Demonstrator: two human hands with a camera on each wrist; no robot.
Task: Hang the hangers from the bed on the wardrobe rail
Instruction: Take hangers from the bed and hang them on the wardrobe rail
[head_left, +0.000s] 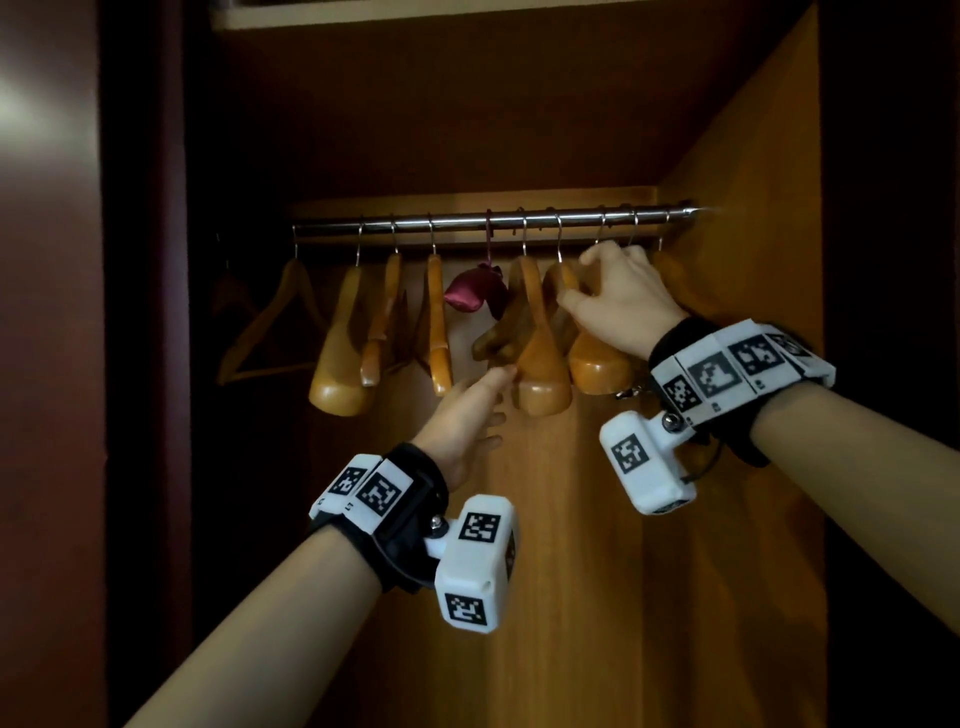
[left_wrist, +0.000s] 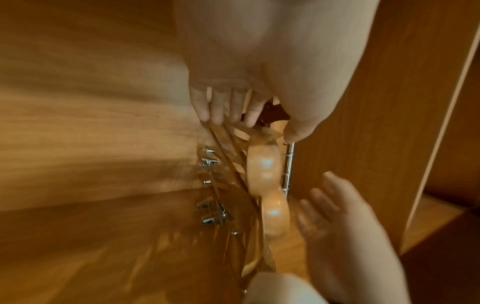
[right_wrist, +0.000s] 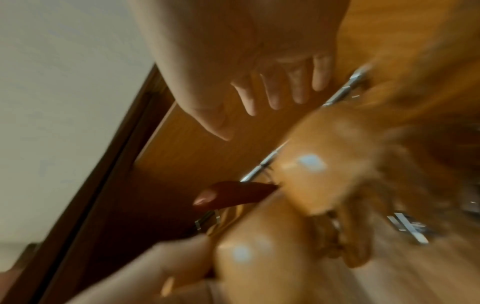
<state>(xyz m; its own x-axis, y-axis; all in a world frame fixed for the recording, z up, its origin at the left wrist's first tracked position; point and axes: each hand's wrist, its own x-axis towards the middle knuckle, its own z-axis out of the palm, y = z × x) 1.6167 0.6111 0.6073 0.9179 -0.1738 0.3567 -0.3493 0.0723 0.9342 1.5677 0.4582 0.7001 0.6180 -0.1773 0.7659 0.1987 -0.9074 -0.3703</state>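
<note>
A metal wardrobe rail (head_left: 467, 221) carries several wooden hangers. My left hand (head_left: 496, 387) reaches up with straight fingers, and its fingertips touch the lower end of a thick wooden hanger (head_left: 540, 364) near the middle of the rail. My right hand (head_left: 584, 280) is higher, at the necks of the hangers on the right (head_left: 597, 364), with its fingers spread and holding nothing. The left wrist view shows the left fingers (left_wrist: 226, 107) extended over the hanger row (left_wrist: 265, 164), with the right hand (left_wrist: 337, 216) open beside it. In the right wrist view the right hand's fingers (right_wrist: 270, 92) are splayed above the rail (right_wrist: 259, 168).
A dark red fabric sachet (head_left: 470, 293) hangs from the rail between the hangers. The wardrobe's right side wall (head_left: 753, 260) stands close to my right hand. A thin hanger (head_left: 270, 322) hangs at the far left. The wardrobe's back panel (head_left: 571, 571) is below.
</note>
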